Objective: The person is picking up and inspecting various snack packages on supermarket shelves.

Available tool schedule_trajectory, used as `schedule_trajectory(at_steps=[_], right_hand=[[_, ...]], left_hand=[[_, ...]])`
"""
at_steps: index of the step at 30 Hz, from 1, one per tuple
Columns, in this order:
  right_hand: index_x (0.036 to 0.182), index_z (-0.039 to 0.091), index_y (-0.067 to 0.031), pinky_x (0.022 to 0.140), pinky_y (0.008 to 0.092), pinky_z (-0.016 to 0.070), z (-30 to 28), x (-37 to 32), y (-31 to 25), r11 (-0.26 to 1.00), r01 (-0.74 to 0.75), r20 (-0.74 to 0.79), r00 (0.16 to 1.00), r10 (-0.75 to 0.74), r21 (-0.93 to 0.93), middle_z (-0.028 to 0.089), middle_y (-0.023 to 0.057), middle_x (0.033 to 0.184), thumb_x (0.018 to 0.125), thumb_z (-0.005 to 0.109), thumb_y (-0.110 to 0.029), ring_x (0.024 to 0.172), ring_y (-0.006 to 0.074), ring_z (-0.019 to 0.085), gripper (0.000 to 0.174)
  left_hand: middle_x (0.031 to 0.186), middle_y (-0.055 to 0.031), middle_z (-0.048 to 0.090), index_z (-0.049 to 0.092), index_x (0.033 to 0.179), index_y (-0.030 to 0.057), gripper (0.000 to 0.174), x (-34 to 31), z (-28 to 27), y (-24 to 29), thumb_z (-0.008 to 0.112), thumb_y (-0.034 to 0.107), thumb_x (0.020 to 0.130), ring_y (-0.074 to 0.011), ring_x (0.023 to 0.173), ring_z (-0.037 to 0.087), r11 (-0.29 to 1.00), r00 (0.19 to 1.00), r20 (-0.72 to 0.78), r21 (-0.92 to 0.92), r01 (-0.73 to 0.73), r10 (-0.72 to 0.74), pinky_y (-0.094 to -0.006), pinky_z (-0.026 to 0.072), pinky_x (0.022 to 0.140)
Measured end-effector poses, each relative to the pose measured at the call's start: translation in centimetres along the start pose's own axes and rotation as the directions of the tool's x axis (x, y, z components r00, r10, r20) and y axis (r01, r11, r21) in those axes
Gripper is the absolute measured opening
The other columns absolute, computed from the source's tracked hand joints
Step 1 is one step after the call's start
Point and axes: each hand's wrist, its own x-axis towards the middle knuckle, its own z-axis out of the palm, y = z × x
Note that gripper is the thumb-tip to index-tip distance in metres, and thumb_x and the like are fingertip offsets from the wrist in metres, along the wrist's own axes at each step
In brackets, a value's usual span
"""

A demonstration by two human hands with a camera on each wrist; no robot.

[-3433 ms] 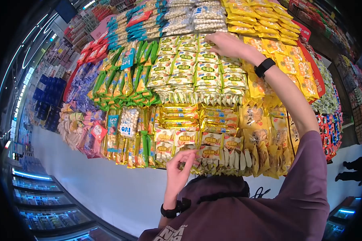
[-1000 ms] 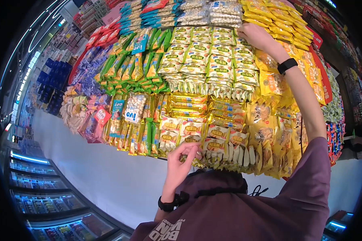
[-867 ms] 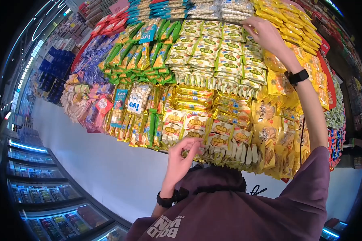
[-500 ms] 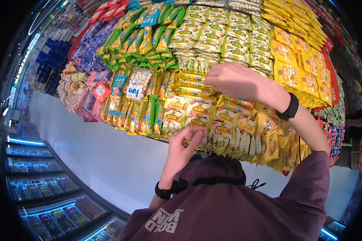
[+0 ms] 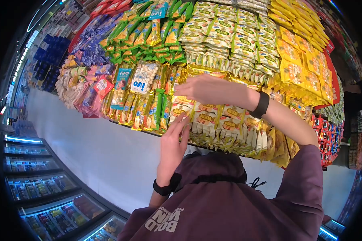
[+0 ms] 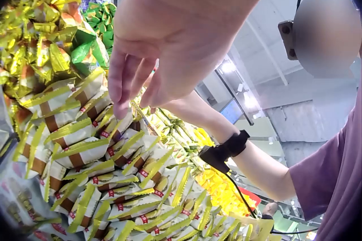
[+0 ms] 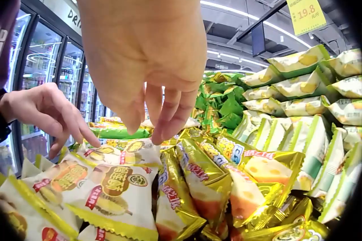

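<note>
The white-and-yellow packets (image 5: pixel 206 117) lie in rows at the front edge of the display, just below my two hands. My left hand (image 5: pixel 173 138) comes from the front side, its fingers rather straight and its index fingertip on one packet; its grip is released. My right hand (image 5: pixel 211 90) reaches across above them, palm down, fingers hanging relaxed, and I see nothing grasped in it. Its forearm crosses over the display and, together with the hand, hides from the head view part of the gold packets (image 7: pixel 195 181) behind.

To the left of these, a clear bag (image 5: pixel 145 77) contains white round pieces, and beside it stands a teal pack (image 5: pixel 120 90). Further back are green packets (image 5: pixel 126 38) and pale green-and-white packets (image 5: pixel 245 44); at the right are yellow bags (image 5: pixel 293 74). In the right wrist view, a yellow price sign (image 7: pixel 307 9) hangs above, and glass-door coolers (image 7: pixel 42 60) stand at the left.
</note>
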Motion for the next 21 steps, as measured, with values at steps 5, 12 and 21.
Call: schedule_trajectory(at_steps=[5, 12, 21], right_hand=[[0.132, 0.054, -0.0113, 0.080, 0.0442, 0.0535, -1.1, 1.4, -2.3, 0.985, -0.158, 0.365, 0.915, 0.174, -0.073, 0.053, 0.0099, 0.141, 0.075, 0.064, 0.004, 0.101, 0.0313, 0.064, 0.060], [0.129, 0.058, -0.0096, 0.081, 0.0414, 0.0518, -0.5, 0.9, -3.0, 0.982, -0.156, 0.255, 0.950, 0.178, -0.104, 0.056, 0.0093, 0.138, 0.081, 0.065, -0.004, 0.100, 0.0301, 0.063, 0.049], [0.116, 0.063, -0.0079, 0.088, 0.0390, 0.0493, -2.7, -1.0, -11.3, 0.958, -0.278, 0.089, 0.955, 0.283, -0.069, 0.062, 0.0073, 0.129, 0.091, 0.063, -0.018, 0.099, 0.0278, 0.062, 0.026]], left_hand=[[0.139, -0.0091, 0.057, 0.064, 0.123, 0.0074, 0.032, -0.8, -0.2, -0.6, 0.063, 0.007, 0.091, -0.0265, 0.074, 0.068, 0.995, 0.993, 0.116, 0.094, -0.013, 0.002, -0.0315, 0.0551, 0.068], [0.131, -0.0104, 0.061, 0.064, 0.113, 0.0061, 0.026, -1.0, -1.2, -1.7, 0.065, 0.005, 0.088, -0.0326, 0.094, 0.068, 0.991, 0.987, 0.118, 0.063, -0.118, 0.110, -0.0387, 0.0549, 0.076], [0.092, -0.0111, 0.061, 0.063, 0.101, 0.0043, 0.022, 0.1, -4.4, -5.7, 0.072, 0.003, 0.081, -0.0295, 0.080, 0.062, 0.961, 0.939, -0.312, 0.270, -0.056, 0.143, -0.0398, 0.0510, 0.070]])
